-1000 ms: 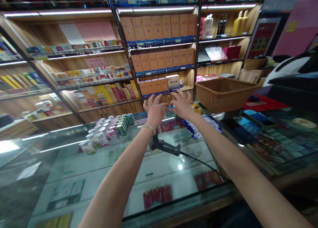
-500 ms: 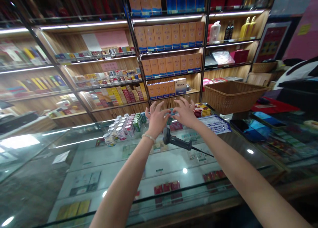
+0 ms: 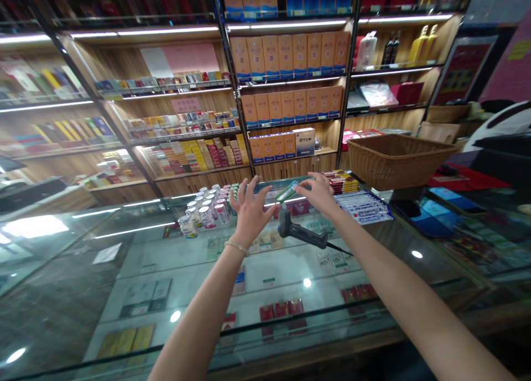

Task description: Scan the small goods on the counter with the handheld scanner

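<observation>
Over the far part of the glass counter (image 3: 199, 284), my right hand (image 3: 316, 193) pinches a small green and white pack (image 3: 287, 191) by its right end. My left hand (image 3: 251, 207) is just left of the pack, its fingers apart and nothing visible between them. A black handheld scanner (image 3: 305, 234) lies on the glass below and between my hands, its cable running right. Left of my left hand stand rows of small round-lidded containers (image 3: 205, 209). White and blue slim packs (image 3: 363, 205) lie to the right of my right hand.
A wicker basket (image 3: 398, 162) stands at the counter's back right. Phones (image 3: 431, 218) and a red mat (image 3: 468, 176) lie right of it. Red and yellow packs (image 3: 340, 181) are beside the basket. Shelves with orange boxes (image 3: 290, 55) rise behind the counter.
My left hand has moved left, away from the pack, and its fingers have spread. My right hand has shifted slightly right with the pack, which now shows more fully.
</observation>
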A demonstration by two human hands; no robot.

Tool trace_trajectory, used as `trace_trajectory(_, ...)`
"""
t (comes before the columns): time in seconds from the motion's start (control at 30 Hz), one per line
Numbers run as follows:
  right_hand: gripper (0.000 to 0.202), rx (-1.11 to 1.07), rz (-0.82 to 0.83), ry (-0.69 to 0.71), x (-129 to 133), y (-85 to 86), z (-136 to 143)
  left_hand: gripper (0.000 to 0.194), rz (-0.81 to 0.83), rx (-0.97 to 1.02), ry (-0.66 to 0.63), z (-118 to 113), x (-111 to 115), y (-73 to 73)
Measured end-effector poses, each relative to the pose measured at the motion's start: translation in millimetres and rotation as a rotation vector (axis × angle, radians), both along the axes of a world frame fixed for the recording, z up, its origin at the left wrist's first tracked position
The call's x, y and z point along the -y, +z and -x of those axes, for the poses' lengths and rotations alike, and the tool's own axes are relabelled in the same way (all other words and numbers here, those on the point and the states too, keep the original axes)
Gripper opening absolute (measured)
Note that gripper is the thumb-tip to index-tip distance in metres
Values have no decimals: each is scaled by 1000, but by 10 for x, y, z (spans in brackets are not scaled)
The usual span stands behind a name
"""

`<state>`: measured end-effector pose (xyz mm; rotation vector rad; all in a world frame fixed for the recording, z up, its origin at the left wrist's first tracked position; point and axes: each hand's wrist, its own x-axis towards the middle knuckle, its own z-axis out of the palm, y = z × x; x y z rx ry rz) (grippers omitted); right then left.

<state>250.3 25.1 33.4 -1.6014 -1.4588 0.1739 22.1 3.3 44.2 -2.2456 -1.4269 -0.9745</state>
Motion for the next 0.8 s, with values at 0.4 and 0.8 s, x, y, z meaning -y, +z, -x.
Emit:
trace_trajectory(0.4,26,-41,-3,34,171,-159,127,43,-19,-22,26,123,75,-266)
trace_trajectory(0.8,32,-28,-25,57,228,-266,167,26,-18,-62,2,77,142,-291)
